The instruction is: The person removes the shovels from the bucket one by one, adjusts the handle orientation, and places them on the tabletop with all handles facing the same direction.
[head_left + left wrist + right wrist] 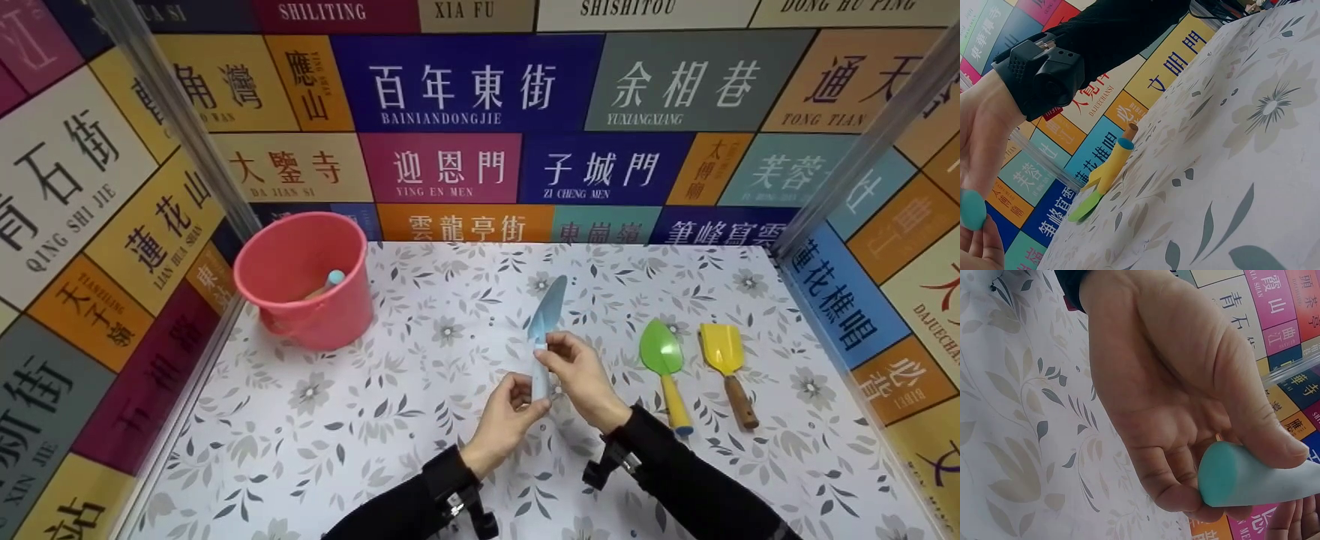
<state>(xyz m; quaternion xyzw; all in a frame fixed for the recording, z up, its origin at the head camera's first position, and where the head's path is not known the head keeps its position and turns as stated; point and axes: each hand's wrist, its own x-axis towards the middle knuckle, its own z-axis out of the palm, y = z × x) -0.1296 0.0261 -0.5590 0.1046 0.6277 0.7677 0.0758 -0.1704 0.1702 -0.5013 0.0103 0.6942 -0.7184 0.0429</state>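
Both hands hold a light blue trowel (550, 306) above the floral surface, its blade pointing up and slightly right in the head view. My left hand (504, 421) pinches the lower end of the handle between thumb and fingers. Higher up, close to the blade, my right hand (583, 377) grips it with thumb and curled fingers. The right wrist view shows the handle's rounded teal end (1220, 475) against curled fingers, with a thumb along the handle. At the left edge of the left wrist view, part of the teal end (971, 209) appears beside fingertips.
A pink bucket (315, 322) stands at the back left, with a blue-ended item (335, 278) inside. To the right lie a green trowel with a yellow handle (674, 401) and a yellow shovel with a brown handle (739, 401). Sign-patterned panels (465, 82) enclose the back and sides.
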